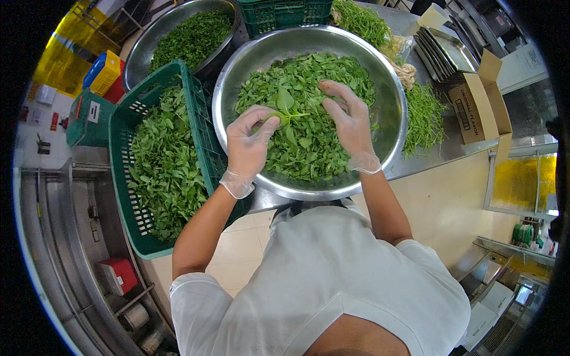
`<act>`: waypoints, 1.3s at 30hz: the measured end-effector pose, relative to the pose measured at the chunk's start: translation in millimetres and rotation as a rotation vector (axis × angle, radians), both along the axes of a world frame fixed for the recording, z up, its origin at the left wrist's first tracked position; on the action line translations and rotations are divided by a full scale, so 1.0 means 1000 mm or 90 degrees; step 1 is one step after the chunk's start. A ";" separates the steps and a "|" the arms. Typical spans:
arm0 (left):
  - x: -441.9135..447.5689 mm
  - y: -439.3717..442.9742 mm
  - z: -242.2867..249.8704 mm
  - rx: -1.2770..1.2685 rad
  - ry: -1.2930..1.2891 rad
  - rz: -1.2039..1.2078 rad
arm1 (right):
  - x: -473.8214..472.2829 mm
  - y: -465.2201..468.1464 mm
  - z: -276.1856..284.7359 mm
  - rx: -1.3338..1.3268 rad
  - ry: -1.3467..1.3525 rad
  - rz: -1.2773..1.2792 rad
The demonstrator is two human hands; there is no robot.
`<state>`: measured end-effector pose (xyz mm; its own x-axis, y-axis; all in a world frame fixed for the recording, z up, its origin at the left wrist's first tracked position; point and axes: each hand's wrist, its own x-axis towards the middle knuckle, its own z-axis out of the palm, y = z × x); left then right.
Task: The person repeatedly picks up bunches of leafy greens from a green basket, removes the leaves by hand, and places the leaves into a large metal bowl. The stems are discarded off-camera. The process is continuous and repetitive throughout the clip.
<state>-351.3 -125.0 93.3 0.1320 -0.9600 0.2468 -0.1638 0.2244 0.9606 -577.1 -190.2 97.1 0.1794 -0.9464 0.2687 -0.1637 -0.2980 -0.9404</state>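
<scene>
Between the thumb and fingers of my left hand [249,140] is a leafy green sprig [286,104], its short stem pointing right. My right hand [349,120] hovers just right of the sprig, fingers curved and apart, with nothing visible in them. Both hands wear clear disposable gloves. Below them, a wide stainless steel bowl [311,193] holds a thick layer of loose green leaves [307,158]. At my left stands a green plastic crate [116,178] with leafy sprigs [167,169] in it.
A second steel bowl [133,60] of darker greens stands behind the crate. Another green crate [285,15] is at the back. Bare stems [423,118] lie on the steel table [449,144] at right, near a cardboard box [476,109] and stacked metal trays [441,53].
</scene>
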 end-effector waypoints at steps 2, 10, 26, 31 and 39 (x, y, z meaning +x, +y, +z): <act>-0.001 0.000 -0.002 -0.028 -0.025 -0.005 | 0.002 0.002 0.000 0.068 -0.031 0.067; 0.012 -0.007 -0.008 0.007 -0.019 0.077 | 0.006 0.017 0.001 0.099 -0.006 0.000; 0.018 -0.016 -0.006 0.208 0.150 0.110 | 0.000 0.036 0.008 0.031 0.098 0.149; 0.002 -0.012 -0.012 0.153 0.065 -0.022 | 0.003 0.033 0.011 0.069 0.143 0.177; 0.022 -0.020 -0.020 0.169 0.102 0.010 | -0.006 0.041 0.011 0.019 0.111 0.182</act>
<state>-329.3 -145.2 73.4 0.1640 -0.9857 -0.0374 -0.0067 -0.0390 0.9992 -583.6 -149.1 108.5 0.4797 -0.8581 0.1832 -0.2361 -0.3273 -0.9149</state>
